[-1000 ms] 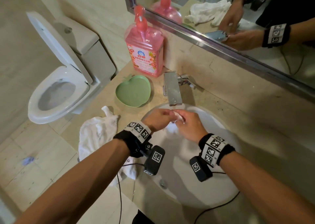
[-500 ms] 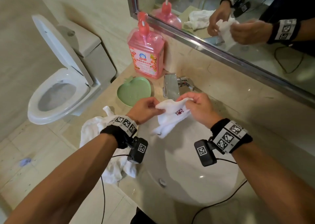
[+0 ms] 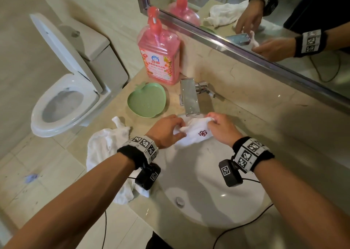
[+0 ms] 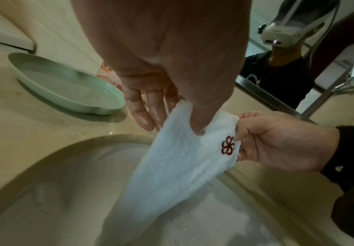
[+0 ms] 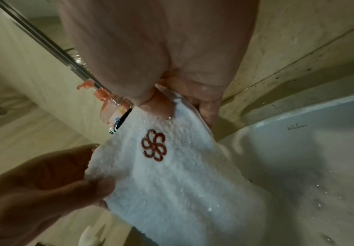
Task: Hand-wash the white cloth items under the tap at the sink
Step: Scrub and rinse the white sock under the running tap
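cloth [image 4: 178, 166] lower end: blurred | tap [image 3: 190, 97] outlet: hidden

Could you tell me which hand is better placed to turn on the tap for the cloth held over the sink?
Probably right: the right hand pinches the cloth just below the tap, whose handle projects to its side.

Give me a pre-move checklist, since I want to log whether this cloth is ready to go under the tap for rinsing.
1. Left hand pinches the white cloth: ok.
2. Right hand pinches its upper edge: ok.
3. Cloth held over the sink, not the counter: ok.
4. Cloth directly beneath the tap spout: not ok, it hangs just in front.
5. Water running: not ok, no stream visible.
6. Second white cloth waiting on the counter, out of the basin: ok.
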